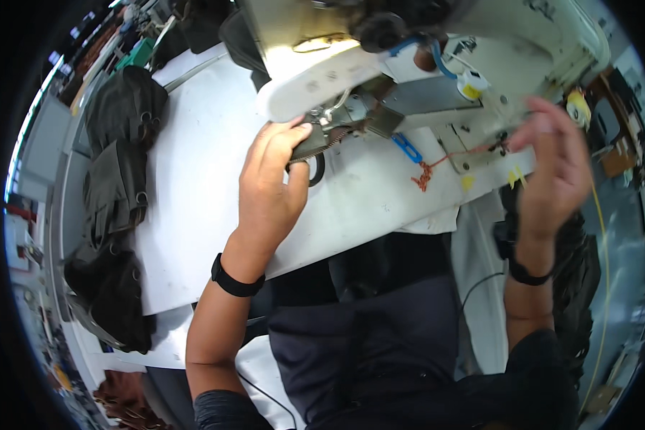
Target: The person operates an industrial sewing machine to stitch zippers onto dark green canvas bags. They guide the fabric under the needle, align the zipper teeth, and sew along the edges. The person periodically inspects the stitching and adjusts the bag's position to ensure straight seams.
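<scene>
My left hand (272,168) pinches a dark olive piece with a zipper edge (312,149), thumb below and fingers on top. This piece lies under the white arm of a sewing machine (315,86), close to its presser foot. A black loop (318,172) shows just below the piece; its kind cannot be made out. My right hand (555,161) is raised over the right end of the machine bed, somewhat blurred, fingers apart and no object visible in them. Near its fingertips runs an orange cord (462,152), its knotted end bunched on the table.
Several dark olive bags (118,179) lie along the left side of the white table (193,179). A blue loop-shaped item (407,148) rests against the machine bed, beside yellow tape bits (468,182). More dark items (577,287) are piled at my right. A lamp lights the machine head.
</scene>
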`<state>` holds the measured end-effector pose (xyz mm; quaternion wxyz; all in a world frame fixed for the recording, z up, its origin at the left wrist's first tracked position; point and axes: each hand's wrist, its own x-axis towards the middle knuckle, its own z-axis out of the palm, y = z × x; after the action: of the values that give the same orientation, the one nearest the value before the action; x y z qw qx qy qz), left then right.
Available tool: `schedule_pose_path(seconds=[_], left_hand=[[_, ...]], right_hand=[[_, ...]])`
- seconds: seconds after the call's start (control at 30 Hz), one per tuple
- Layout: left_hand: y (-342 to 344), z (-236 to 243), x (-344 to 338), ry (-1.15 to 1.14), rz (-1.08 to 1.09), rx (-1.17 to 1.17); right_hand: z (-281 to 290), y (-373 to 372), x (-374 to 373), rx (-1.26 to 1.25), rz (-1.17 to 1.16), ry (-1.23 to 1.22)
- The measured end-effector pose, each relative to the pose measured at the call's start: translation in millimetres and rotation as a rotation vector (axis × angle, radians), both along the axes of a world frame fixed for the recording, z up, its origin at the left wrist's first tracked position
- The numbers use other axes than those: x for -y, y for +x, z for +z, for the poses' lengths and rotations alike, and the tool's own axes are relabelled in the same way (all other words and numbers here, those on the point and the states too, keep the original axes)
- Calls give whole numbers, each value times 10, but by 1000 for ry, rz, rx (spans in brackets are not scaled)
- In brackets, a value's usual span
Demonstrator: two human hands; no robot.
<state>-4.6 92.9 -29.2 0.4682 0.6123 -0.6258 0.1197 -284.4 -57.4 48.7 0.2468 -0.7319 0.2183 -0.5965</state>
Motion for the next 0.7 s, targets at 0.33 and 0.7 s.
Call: schedule_pose_path(seconds=[0.33, 0.7], left_hand=[[-40, 28, -94, -59, 149, 111], [-9, 55, -55, -8, 10, 114]], right_hand=[[192, -439, 156, -90, -8, 61], [-112, 387, -425, 31, 354, 234]])
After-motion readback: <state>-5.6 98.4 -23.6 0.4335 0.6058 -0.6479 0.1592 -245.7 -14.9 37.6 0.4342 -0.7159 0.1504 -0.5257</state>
